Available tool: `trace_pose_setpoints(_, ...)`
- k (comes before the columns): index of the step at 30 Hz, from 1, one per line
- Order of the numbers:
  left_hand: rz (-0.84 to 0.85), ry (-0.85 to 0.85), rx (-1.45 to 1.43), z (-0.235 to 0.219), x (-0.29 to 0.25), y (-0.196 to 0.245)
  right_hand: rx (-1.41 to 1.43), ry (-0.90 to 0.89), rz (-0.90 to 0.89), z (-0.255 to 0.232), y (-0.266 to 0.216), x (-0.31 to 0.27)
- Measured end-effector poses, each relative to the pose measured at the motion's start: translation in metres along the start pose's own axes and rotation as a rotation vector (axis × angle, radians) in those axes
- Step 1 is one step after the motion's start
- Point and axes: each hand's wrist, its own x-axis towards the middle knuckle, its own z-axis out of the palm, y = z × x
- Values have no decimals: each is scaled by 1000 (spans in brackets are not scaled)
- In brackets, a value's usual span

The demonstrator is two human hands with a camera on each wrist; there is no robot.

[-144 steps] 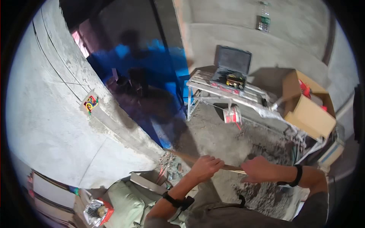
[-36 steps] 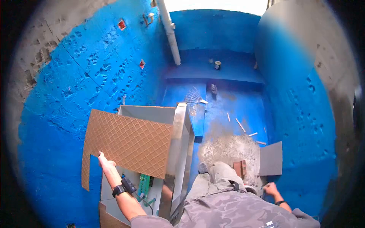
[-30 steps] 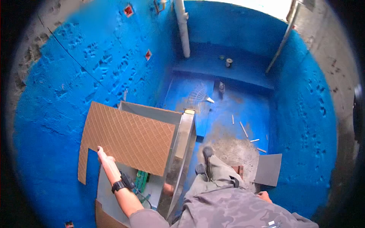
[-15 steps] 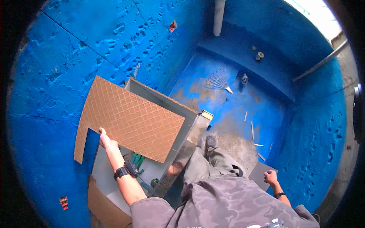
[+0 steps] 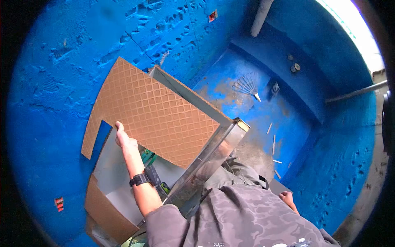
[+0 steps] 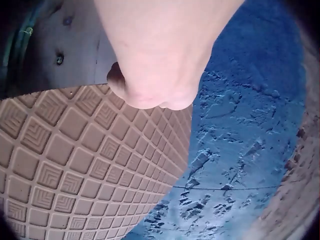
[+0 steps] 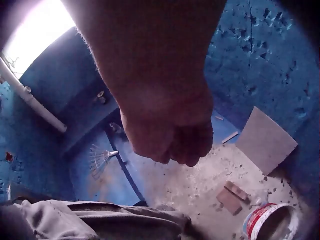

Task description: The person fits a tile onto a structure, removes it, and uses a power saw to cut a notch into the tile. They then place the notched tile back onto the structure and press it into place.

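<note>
A brown tile with a raised diamond grid and a cut-out corner lies slanted across a grey-walled open box frame. At its notched edge, my left hand grips the tile, with the thumb side up. In the left wrist view the back of the left hand covers most of its fingers, and the tile spreads out beyond them. My right hand hangs at my side, away from the tile. In the right wrist view the right hand has loosely curled fingers and nothing visible in them.
Green tools sit inside the frame. A metal-faced post runs beside my body. A fan-shaped rake head and thin strips lie on the blue floor. Right of me are a grey board, bricks and a bucket.
From a different spot where both hands held a long strip, the view is now at the blue walls. Lately the view has turned; my left hand stays at the tile's notch, and my right hangs lower.
</note>
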Motion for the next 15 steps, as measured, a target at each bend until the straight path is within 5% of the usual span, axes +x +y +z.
trace_pose_setpoints(15,-74,19,21,5,21,-30,-6,39,50,2,-7,-2)
